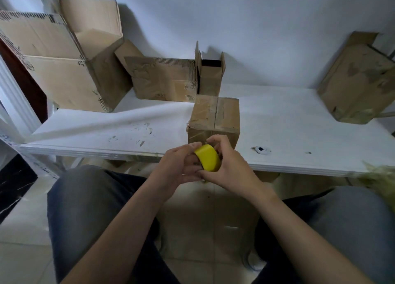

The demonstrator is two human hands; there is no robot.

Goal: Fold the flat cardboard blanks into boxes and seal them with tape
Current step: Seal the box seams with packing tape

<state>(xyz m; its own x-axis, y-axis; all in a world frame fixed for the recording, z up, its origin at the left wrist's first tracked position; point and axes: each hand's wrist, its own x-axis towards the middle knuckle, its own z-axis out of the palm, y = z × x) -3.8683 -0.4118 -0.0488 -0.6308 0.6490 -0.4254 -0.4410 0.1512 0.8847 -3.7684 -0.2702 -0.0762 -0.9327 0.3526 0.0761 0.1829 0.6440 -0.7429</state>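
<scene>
A roll of yellow tape is held between both hands just in front of the table's near edge. My left hand grips it from the left, fingers curled under the roll. My right hand wraps it from the right, fingertips picking at its lower edge. Right behind the hands a small closed cardboard box stands on the white table, its top flaps meeting in a centre seam covered with clear tape.
At the back left stands a large open box, beside it a flattened box and a narrow open box. Another worn box leans at the far right. A small white object lies near the front edge. My knees are below the table.
</scene>
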